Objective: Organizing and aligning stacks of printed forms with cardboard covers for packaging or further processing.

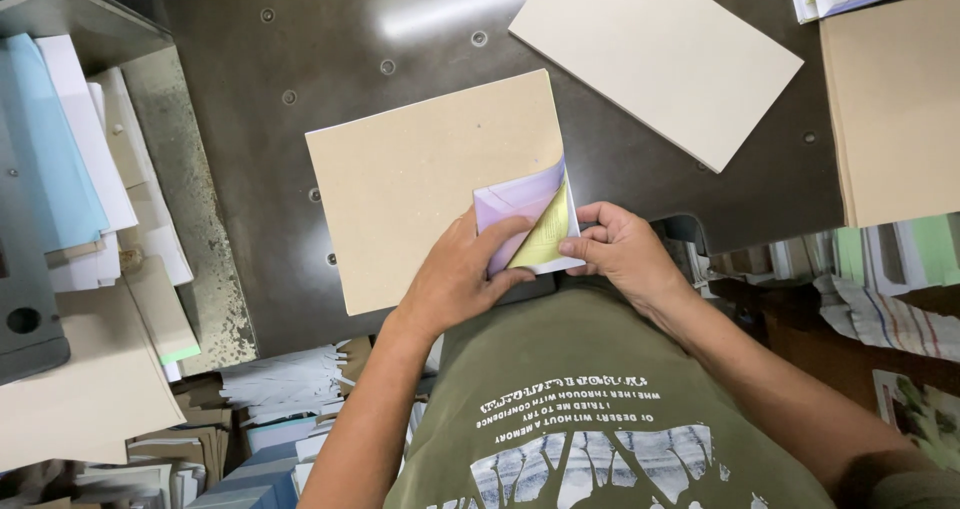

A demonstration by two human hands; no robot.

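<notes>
Head view: dark metal table [300, 29] — paper stacks [80, 159] crowd left.

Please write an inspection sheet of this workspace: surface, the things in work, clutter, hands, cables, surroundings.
Surface: dark metal table with small round holes.
Job's things: tan cardboard-covered pad; its near right corner is lifted, showing purple, yellow and white sheets.
Clutter: second beige board; brown board stack at right.
Hands: left hand on the lifted sheets, right hand pinching their edge.
Cables: nothing seen.
Surroundings: paper stacks at left, paper offcuts below, striped cloth at right.
</notes>
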